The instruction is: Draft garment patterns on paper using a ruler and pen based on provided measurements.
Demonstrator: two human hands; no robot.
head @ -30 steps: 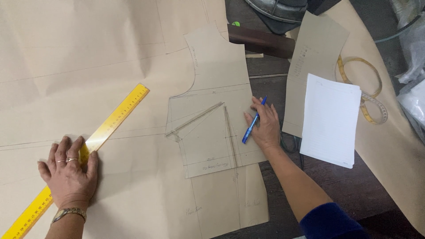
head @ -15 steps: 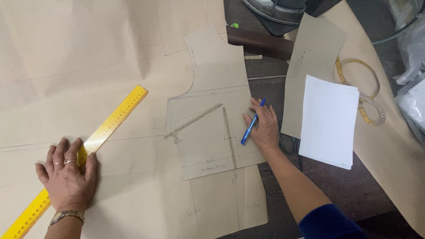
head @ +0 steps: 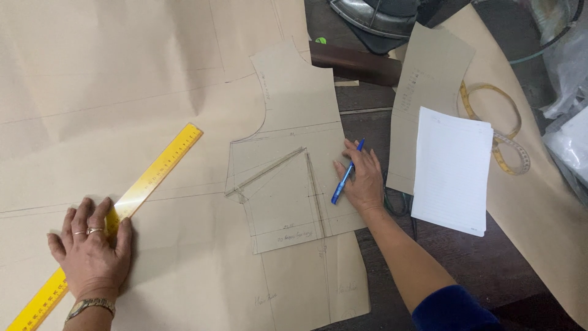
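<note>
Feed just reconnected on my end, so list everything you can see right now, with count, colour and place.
brown paper sheet: one, tan, covering the table's left
pattern piece: one, tan, centre
second pattern piece: one, tan, upper right
ruler: one, yellow, diagonal at left
pen: one, blue, centre
lined paper: one, white, right
tape measure: one, yellow, right
left hand: pressing the ruler
right hand: holding the pen on the pattern piece

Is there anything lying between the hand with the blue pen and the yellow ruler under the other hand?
Only flat paper. Between the right hand, which holds the blue pen, and the yellow ruler pinned by the left hand lie the cut pattern pieces on the brown paper sheet. Nothing raised stands there.
</note>
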